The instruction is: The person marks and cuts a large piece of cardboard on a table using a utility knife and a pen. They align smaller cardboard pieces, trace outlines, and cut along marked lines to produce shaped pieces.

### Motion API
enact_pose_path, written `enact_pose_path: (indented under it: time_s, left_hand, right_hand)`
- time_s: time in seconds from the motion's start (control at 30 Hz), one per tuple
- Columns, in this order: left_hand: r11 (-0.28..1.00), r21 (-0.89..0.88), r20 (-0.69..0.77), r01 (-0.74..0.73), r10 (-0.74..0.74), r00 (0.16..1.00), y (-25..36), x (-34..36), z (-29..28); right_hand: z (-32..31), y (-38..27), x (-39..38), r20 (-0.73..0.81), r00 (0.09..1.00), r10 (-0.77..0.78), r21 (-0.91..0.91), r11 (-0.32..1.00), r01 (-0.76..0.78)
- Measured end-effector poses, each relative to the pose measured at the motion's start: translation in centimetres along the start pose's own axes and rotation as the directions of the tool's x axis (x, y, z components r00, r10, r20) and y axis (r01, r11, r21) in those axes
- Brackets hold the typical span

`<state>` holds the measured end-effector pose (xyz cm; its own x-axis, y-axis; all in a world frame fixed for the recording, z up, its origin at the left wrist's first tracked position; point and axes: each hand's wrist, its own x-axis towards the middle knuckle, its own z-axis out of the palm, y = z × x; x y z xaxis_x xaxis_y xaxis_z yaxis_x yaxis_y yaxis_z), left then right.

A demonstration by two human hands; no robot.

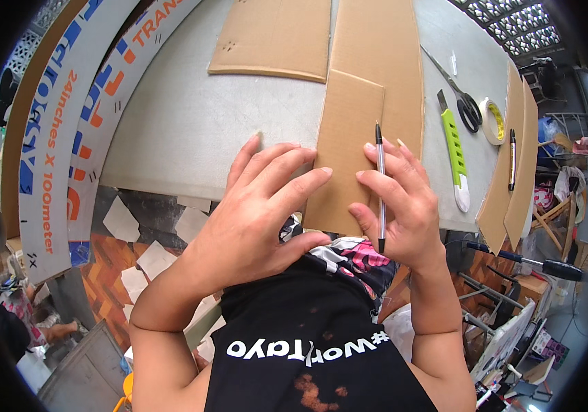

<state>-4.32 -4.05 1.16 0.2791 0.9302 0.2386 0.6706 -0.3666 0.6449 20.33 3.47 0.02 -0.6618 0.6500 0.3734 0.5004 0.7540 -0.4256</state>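
My left hand has its fingers spread, its fingertips at the left edge of a narrow cardboard piece and its thumb near that piece's lower edge. My right hand is curved over the right side of the piece, holding a black-and-clear pen upright among its fingers, with the tip pointing away from me. The narrow piece overlies a longer cardboard strip. Another cardboard sheet lies at upper left. To the right are a green cutter, black scissors, a tape roll and a marker.
The pale table has printed boards along its left and cardboard strips along its right. Paper scraps litter the floor. Another person is at lower left. Assorted clutter, with a metal frame, fills the right.
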Motion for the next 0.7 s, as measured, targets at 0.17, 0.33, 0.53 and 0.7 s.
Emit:
enact_pose_path:
  time_s: [0.17, 0.33, 0.53, 0.7]
  left_hand:
    - [0.995, 0.059, -0.088, -0.082, 0.087, 0.992, -1.9, 2.1, 0.2]
    - [0.983, 0.085, -0.075, -0.166, 0.172, 0.982, -2.5, 4.9, -0.4]
    - [0.979, 0.065, 0.001, -0.195, 0.196, 0.981, -3.9, 5.6, 0.2]
    - [0.984, 0.063, 0.052, -0.168, 0.165, 0.985, -3.6, 6.0, 0.1]
  right_hand:
    - [-0.1, -0.5, 0.4, -0.002, 1.0, 0.007, 0.004, 1.0, -0.007]
    - [0.0, -0.4, 0.4, 0.0, 1.0, -0.001, 0.009, 1.0, 0.001]
    - [0.0, -0.5, 0.4, 0.005, 1.0, 0.005, 0.015, 1.0, -0.005]
    - [-0.2, -0.6, 0.5, 0.02, 1.0, 0.018, 0.025, 1.0, -0.019]
